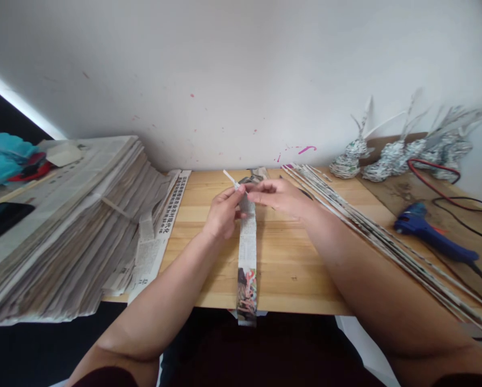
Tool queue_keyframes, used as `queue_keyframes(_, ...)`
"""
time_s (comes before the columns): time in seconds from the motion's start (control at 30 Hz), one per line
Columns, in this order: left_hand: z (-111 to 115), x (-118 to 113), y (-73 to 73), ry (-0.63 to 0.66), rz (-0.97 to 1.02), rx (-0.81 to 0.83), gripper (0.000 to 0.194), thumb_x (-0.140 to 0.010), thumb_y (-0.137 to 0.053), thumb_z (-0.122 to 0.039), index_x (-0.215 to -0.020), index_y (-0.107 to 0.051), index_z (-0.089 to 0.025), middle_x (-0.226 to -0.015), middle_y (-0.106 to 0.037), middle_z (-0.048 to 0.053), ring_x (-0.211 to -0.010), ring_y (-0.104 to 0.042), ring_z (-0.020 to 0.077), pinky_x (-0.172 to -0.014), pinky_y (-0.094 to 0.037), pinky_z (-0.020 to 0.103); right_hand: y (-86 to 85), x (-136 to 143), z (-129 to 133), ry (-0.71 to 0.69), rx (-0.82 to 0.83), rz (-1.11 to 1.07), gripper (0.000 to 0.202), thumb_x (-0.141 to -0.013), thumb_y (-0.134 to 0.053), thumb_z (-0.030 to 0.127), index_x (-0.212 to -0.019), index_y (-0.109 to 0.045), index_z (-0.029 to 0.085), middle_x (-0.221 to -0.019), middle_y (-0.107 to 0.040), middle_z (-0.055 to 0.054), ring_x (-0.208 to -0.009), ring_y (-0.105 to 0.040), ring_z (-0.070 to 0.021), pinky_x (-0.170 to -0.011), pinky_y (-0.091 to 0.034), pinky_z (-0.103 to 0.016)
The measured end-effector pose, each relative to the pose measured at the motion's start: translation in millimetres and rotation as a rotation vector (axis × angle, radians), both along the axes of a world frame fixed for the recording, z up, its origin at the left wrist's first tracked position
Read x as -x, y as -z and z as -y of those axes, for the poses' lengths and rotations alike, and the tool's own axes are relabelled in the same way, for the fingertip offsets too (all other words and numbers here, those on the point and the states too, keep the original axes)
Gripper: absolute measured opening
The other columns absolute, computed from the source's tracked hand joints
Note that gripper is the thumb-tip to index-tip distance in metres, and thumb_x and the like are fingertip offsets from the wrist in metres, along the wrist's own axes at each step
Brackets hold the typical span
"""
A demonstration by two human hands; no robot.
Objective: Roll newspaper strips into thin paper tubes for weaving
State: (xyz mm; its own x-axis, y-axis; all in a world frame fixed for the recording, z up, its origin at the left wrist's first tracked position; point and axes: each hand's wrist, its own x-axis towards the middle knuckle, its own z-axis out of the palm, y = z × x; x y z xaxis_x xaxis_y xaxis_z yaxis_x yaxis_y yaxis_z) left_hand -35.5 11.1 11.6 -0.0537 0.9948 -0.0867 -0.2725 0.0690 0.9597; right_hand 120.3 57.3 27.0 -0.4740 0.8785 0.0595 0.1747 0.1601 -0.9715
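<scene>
A long newspaper strip runs from my hands toward me, its coloured lower end hanging past the table's front edge. Its far end is rolled into a thin white tip that points up and to the left. My left hand pinches the strip at the base of this tip, thumb on top. Just to the right, my right hand holds the strip's edge with bent fingers, close to the left fingertips. Part of the strip is hidden behind the fingers.
A tall stack of newspaper fills the left. Thin rolled paper sticks lie diagonally at the right, partly under my right forearm. Beyond them are a blue glue gun, its cables and woven paper figures. The wall closes off the back.
</scene>
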Motion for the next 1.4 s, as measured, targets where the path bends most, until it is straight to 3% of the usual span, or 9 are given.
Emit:
queue_keyframes(0.13,-3,5,-0.2,0.007,0.02,-0.004,0.032,-0.077,-0.072,-0.043,-0.097,-0.075,-0.017,-0.09,-0.069,0.004,-0.059,-0.05,0.0048,-0.037,-0.026,0.012,6.0,8,6,0.011,-0.174,0.208,0.036,-0.077,-0.07,0.049,-0.063,-0.06,0.018,-0.06,-0.051,0.003,-0.058,-0.044,-0.0096,-0.054,-0.03,-0.026)
queue_keyframes(0.27,-7,10,-1.7,0.022,0.134,0.045,0.024,-0.08,-0.071,-0.034,-0.093,-0.074,-0.014,-0.082,-0.065,0.004,-0.06,-0.053,0.0051,-0.034,-0.022,0.012,6.9,7,6,-0.025,-0.099,0.272,0.04,-0.088,-0.057,0.047,-0.061,-0.057,0.017,-0.056,-0.051,0.003,-0.054,-0.045,-0.0095,-0.054,-0.032,-0.027)
queue_keyframes(0.5,-14,17,-2.9,0.082,0.252,0.157,0.017,-0.086,-0.063,-0.024,-0.092,-0.072,-0.011,-0.074,-0.061,0.003,-0.051,-0.05,0.0033,-0.031,-0.023,0.011,3.2,1,2,-0.168,0.199,0.075,0.035,-0.081,-0.067,0.051,-0.085,-0.067,0.016,-0.082,-0.069,-0.005,-0.071,-0.061,-0.0132,-0.053,-0.037,-0.023)
queue_keyframes(0.67,-12,17,-4.3,0.238,0.201,0.196,0.02,-0.089,-0.06,-0.024,-0.094,-0.072,-0.009,-0.067,-0.059,0.004,-0.047,-0.05,0.005,-0.029,-0.021,0.011,6.9,7,2,-0.071,0.185,0.038,0.037,-0.077,-0.071,0.051,-0.076,-0.068,0.014,-0.074,-0.067,-0.006,-0.06,-0.057,-0.0103,-0.047,-0.031,-0.023)
queue_keyframes(0.8,-13,20,-7.7,0.26,0.231,0.247,0.019,-0.09,-0.056,-0.018,-0.091,-0.071,-0.006,-0.068,-0.061,0.006,-0.045,-0.048,0.0039,-0.03,-0.023,0.01,7.3,-4,-3,-0.212,0.143,0.17,0.031,-0.078,-0.072,0.044,-0.068,-0.067,0.015,-0.064,-0.063,-0.002,-0.056,-0.054,-0.0089,-0.05,-0.038,-0.023)
queue_keyframes(1.0,-12,22,-7.8,0.244,0.227,0.203,0.019,-0.092,-0.055,-0.017,-0.094,-0.072,-0.008,-0.082,-0.069,0.008,-0.053,-0.057,0.0053,-0.041,-0.043,0.012,1.4,-16,-8,-0.317,0.169,0.332,0.032,-0.074,-0.075,0.047,-0.076,-0.071,0.016,-0.073,-0.067,-0.004,-0.066,-0.061,-0.012,-0.063,-0.048,-0.025)
queue_keyframes(1.13,-11,18,-8.8,0.222,0.203,0.208,0.018,-0.091,-0.057,-0.018,-0.094,-0.072,-0.008,-0.076,-0.067,0.007,-0.051,-0.056,0.0059,-0.034,-0.036,0.012,2.0,-11,-5,-0.227,0.109,0.237,0.039,-0.08,-0.066,0.054,-0.08,-0.071,0.015,-0.07,-0.066,-0.003,-0.063,-0.058,-0.0109,-0.055,-0.042,-0.023)
queue_keyframes(1.23,-11,15,-11.2,0.205,0.197,0.226,0.02,-0.092,-0.055,-0.016,-0.092,-0.071,-0.006,-0.069,-0.064,0.006,-0.048,-0.053,0.0057,-0.031,-0.029,0.012,7.6,-7,-5,-0.163,0.027,0.203,0.031,-0.083,-0.064,0.046,-0.077,-0.07,0.016,-0.068,-0.065,-0.002,-0.062,-0.057,-0.0105,-0.056,-0.042,-0.023)
queue_keyframes(1.4,-13,18,-13.0,0.194,0.229,0.23,0.023,-0.094,-0.05,-0.015,-0.091,-0.07,-0.005,-0.07,-0.065,0.008,-0.048,-0.054,0.0061,-0.03,-0.026,0.012,8.9,-11,-8,-0.244,0.11,0.235,0.018,-0.08,-0.066,0.032,-0.07,-0.069,0.017,-0.07,-0.066,-0.003,-0.065,-0.059,-0.0115,-0.063,-0.047,-0.025)
